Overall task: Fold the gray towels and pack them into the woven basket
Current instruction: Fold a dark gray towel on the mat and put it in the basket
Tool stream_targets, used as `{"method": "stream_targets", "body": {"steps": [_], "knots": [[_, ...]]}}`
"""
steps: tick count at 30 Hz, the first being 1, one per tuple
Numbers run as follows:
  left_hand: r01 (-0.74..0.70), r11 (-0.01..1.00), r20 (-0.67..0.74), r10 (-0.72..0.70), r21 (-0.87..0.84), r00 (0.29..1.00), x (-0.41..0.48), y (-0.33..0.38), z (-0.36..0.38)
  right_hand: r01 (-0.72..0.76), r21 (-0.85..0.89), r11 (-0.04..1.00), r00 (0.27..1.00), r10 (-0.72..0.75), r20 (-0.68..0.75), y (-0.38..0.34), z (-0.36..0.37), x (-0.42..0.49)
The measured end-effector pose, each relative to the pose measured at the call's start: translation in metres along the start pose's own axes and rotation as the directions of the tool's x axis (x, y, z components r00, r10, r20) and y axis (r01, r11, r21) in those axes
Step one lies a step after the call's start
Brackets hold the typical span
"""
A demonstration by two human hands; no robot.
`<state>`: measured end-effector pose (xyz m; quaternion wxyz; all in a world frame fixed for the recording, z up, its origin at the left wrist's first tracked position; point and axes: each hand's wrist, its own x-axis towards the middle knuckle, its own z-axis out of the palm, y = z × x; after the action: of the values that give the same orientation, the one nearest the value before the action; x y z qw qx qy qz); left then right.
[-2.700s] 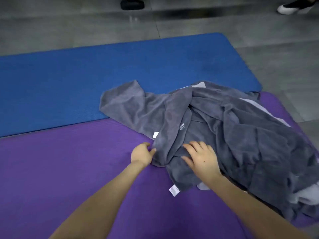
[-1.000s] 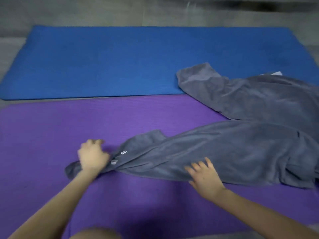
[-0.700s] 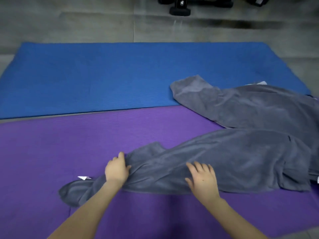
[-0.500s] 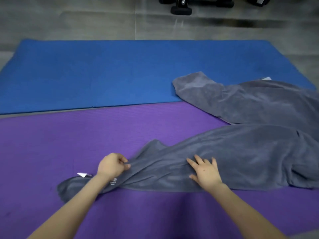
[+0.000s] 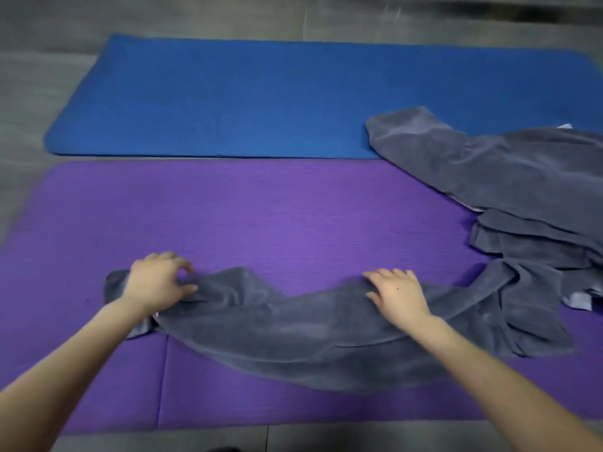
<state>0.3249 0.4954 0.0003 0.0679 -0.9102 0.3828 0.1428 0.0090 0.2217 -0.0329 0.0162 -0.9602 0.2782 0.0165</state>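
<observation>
Gray floor (image 5: 359, 440) shows along the near edge. On it lies a purple mat (image 5: 293, 216), with a thin line running near-to-far through its near left part. One gray towel (image 5: 293, 337) is stretched left to right across the mat's near half, rumpled, its middle sagging toward the near edge.

The left hand (image 5: 156, 283) sits on the towel's left end. Its fingers are curled and the thumb is pressed in, gripping bunched cloth. The right hand (image 5: 399, 296) lies palm down on the towel's far edge, right of centre. Its fingers are straight and close together, pressing the cloth onto the mat. Bare forearms come in from the near corners.

The towel's right end reaches a pile of gray towels (image 5: 522, 177) at the mat's right edge. Cannot tell whether it is tangled into the pile or only touching. The pile runs over the near right part of a blue mat (image 5: 244, 99), which lies just beyond the purple mat, long edges side by side. A small white tag (image 5: 566, 126) pokes out at the pile's far side. More floor lies beyond the blue mat.
</observation>
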Motion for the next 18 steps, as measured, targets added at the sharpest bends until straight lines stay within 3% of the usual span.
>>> {"method": "stream_targets", "body": {"steps": [3,6,8,11,14,18], "knots": [[-0.032,0.999,0.105,0.032,-0.002,0.994,0.022,0.037,0.017,-0.047,-0.06,0.997,0.954,0.063,0.292,0.02,0.009,0.011],[-0.056,0.989,0.141,0.037,0.138,0.989,0.034,0.064,0.027,0.085,-0.136,0.987,0.949,-0.038,0.314,0.026,0.012,0.011],[-0.039,0.996,0.068,0.033,0.077,0.997,0.042,0.063,0.016,0.115,-0.109,0.987,0.973,-0.089,0.214,0.033,0.007,0.015],[0.086,0.956,-0.192,-0.143,-0.279,0.971,0.069,0.037,-0.043,-0.014,0.041,0.999,1.0,0.014,-0.004,0.044,-0.036,0.05],[0.067,0.855,-0.404,-0.31,-0.514,0.861,0.093,0.011,-0.134,-0.17,0.29,0.942,0.933,0.249,-0.261,0.047,-0.108,0.099],[-0.051,0.811,-0.625,-0.409,-0.584,0.665,0.1,-0.006,-0.235,-0.113,0.401,0.909,0.798,0.324,-0.508,0.04,-0.206,0.133]]}}
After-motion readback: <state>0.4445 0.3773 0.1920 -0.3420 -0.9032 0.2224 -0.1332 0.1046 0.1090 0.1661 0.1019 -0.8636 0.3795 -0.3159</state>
